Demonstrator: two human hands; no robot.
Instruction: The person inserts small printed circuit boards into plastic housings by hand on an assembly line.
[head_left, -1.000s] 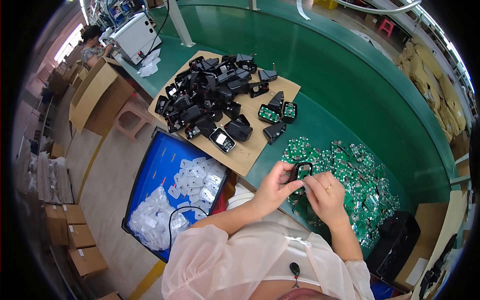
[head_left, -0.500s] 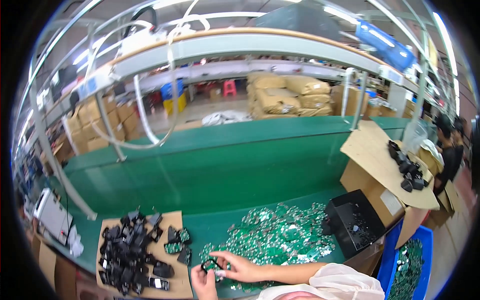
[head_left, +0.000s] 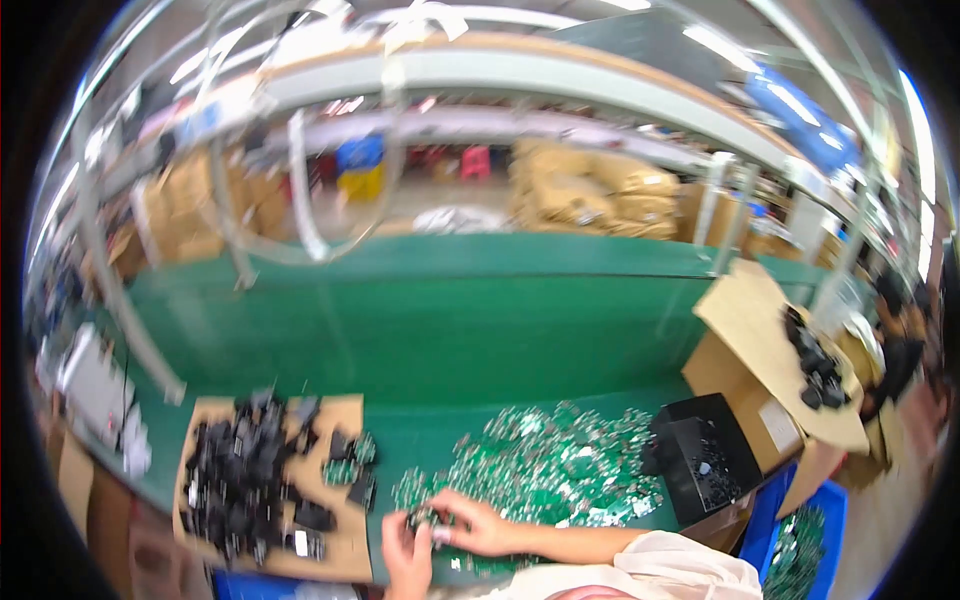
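My left hand (head_left: 404,552) and my right hand (head_left: 474,524) meet at the near side of the green workbench. Their fingers close from both sides on a small black plastic part (head_left: 426,517), which is partly hidden and blurred; something greenish shows at it. Beyond and right of my hands spreads a heap of green circuit boards (head_left: 560,465). To their left, a cardboard sheet (head_left: 345,540) bears a pile of black plastic housings (head_left: 240,480). A few boards and black pieces (head_left: 350,465) lie together at that sheet's right edge.
A black bin (head_left: 705,460) with small pieces stands right of the heap, beside a cardboard box (head_left: 735,370) with black parts on its flap. A blue crate (head_left: 832,540) of boards sits lower right. A green raised ledge (head_left: 480,325) runs across the back.
The view has shifted a little and is blurred. My fingers have closed further over the black part, whose open loop showed before; both hands stay at about the same place.
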